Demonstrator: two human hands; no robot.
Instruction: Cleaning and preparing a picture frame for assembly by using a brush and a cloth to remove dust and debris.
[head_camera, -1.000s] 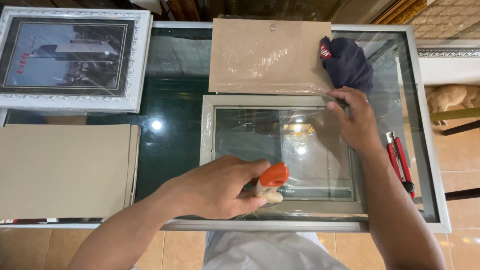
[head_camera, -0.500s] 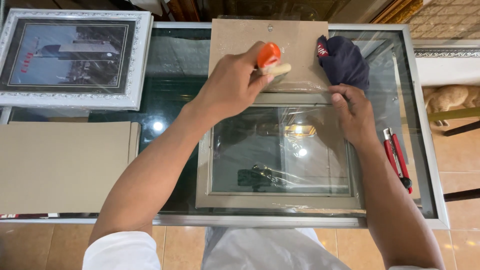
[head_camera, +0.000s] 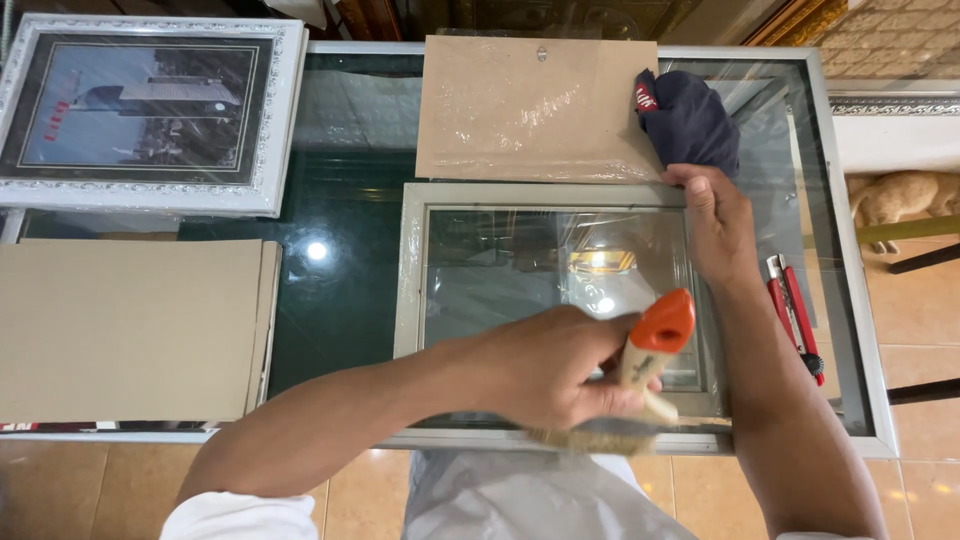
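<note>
Item: empty picture frame (head_camera: 412, 300), pale grey-green, glazed, lying flat at centre of the glass worktop (head_camera: 340, 140).

Left hand (head_camera: 545, 365): my grip is closed around a brush (head_camera: 640, 375) with an orange-capped pale wooden handle. Its tan bristles sit at the frame's lower edge, bottom centre of the picture, blurred.

Right hand (head_camera: 715, 225): my grip is spread flat, fingers pressing the frame's upper right corner and pinning it to the worktop. It clasps nothing.

Adjacent stock:
- Brown backing board (head_camera: 535, 110), with a small hanger at its top edge and glossy film over it, directly above the empty frame, touching or just short of it; I cannot tell which.
- Dark cloth (head_camera: 690, 115), bunched, at the board's right end, just above my right fingers.
- Red utility knife (head_camera: 795, 310), right of my right forearm, near the worktop's edge.
- Finished picture in an ornate white frame (head_camera: 150, 110), upper left.
- Stacked cardboard sheets (head_camera: 130, 325), lower left.

Progress, as I judge it: the glass is in the frame and being brushed, with the bristles at its near edge. No picture or backing is fitted yet; the board lies apart, so the assembly remains undone.
</note>
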